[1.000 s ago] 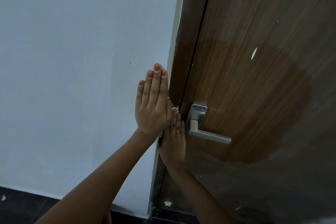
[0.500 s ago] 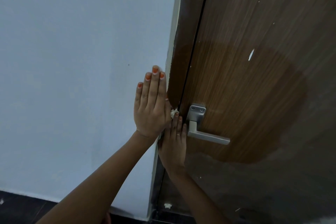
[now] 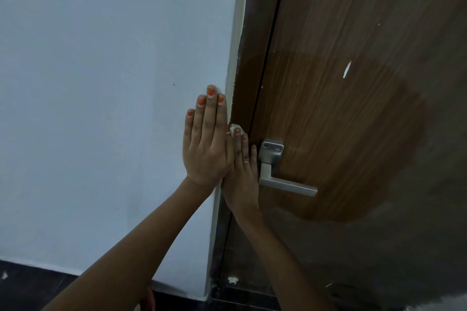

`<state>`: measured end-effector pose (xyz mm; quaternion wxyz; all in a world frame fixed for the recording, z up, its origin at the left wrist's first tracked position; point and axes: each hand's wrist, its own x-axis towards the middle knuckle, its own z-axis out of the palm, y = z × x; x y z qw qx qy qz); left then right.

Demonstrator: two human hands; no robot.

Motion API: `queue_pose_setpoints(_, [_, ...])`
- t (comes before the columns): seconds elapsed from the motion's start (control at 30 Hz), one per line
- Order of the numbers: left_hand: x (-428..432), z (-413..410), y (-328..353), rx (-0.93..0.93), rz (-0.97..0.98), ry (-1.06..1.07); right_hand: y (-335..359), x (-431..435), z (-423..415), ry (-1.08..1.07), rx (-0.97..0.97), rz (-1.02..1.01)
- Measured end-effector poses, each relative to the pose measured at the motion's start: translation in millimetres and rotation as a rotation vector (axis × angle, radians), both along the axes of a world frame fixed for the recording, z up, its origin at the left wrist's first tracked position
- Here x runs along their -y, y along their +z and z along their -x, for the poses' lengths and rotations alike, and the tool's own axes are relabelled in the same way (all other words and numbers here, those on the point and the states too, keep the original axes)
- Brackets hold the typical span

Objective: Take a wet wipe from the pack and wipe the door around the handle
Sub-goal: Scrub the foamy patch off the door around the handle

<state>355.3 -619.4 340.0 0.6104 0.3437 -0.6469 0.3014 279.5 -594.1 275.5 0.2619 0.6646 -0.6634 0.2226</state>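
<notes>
Handle (image 3: 288, 185) lies just right of your right hand (image 3: 241, 184), whose straight fingers (image 3: 245, 153) pin the wet wipe (image 3: 236, 128) to the door (image 3: 328, 96) edge; your left hand (image 3: 206, 149) rests flat, fingers together, on the wall (image 3: 101, 83).

Wet wipe (image 3: 236, 129): white, crumpled; only a small tip is seen, pressed under the fingers (image 3: 238, 149) of the right hand (image 3: 241, 182), just left of the handle.
Door (image 3: 353, 134): brown wood grain; a darker rounded wet patch is seen around the handle.
Handle (image 3: 288, 185): silver lever, pointed right, tilted slightly down.
</notes>
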Motion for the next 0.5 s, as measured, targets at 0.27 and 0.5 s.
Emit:
queue_pose_setpoints(0.27, [-0.1, -0.5, -0.1, 0.008, 0.011, 0.007, -9.7, -1.0, -1.7, 0.108, 0.013, 0.038])
queue_pose_setpoints(0.5, [2.0, -0.4, -2.5, 0.005, 0.014, 0.005, -74.2, -21.0, 17.9, 0.126, -0.152, -0.218])
